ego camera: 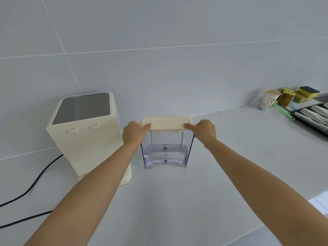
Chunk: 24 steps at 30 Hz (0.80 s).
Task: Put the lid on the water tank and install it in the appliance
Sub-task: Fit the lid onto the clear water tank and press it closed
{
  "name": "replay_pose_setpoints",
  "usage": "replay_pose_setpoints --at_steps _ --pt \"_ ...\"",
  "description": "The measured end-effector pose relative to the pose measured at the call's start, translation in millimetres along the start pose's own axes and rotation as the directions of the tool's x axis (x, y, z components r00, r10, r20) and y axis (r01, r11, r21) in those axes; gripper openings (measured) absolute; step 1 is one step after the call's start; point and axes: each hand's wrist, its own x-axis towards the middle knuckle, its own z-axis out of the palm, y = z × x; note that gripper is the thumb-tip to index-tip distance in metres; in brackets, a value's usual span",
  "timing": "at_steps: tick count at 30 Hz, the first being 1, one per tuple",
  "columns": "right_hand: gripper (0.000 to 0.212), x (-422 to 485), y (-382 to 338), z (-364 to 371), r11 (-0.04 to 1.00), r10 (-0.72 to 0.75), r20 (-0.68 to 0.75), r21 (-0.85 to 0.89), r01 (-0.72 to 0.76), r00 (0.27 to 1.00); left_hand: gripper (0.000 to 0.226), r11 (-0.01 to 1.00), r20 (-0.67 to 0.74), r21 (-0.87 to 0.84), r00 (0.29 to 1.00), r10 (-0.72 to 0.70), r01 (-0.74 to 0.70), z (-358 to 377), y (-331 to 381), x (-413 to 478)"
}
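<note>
A clear plastic water tank (166,150) stands upright on the white counter, near the middle. Across its top lies a cream lid (166,123). My left hand (134,132) grips the lid's left end and my right hand (204,131) grips its right end, thumbs on top. Whether the lid is fully seated on the tank I cannot tell. The cream appliance (85,132) stands just left of the tank, its back face with two small clips turned toward me.
A black power cord (35,181) runs from the appliance across the counter to the left. At the far right stand a paper cup (269,99), yellow sponges (298,95), a green brush (284,110) and a dark tray (314,116). A tiled wall rises behind.
</note>
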Motion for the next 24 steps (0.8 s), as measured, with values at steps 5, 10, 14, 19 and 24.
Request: replay_pose_setpoints --at_steps 5,10,14,19,24 --pt "0.062 7 -6 -4 0.999 0.024 0.078 0.033 -0.026 0.997 0.037 0.993 0.129 -0.079 0.989 -0.075 0.085 1 -1 8" --pt "0.086 12 -12 -8 0.999 0.033 0.190 -0.013 -0.031 0.981 0.029 0.946 0.243 -0.261 0.962 -0.126 0.190 -1 -1 8" --pt "0.085 18 -15 -10 0.998 0.055 0.252 -0.025 -0.051 0.966 0.041 0.897 0.343 -0.339 0.925 -0.163 0.283 -5 0 8" --pt "0.077 20 -14 -15 0.997 0.077 0.341 -0.003 -0.081 0.937 0.050 0.851 0.408 -0.376 0.890 -0.203 0.367 -7 -2 9" --pt "0.068 19 -4 -16 0.974 0.044 0.480 0.174 -0.144 0.876 0.061 0.771 0.388 -0.426 0.865 -0.318 0.474 2 -5 5"
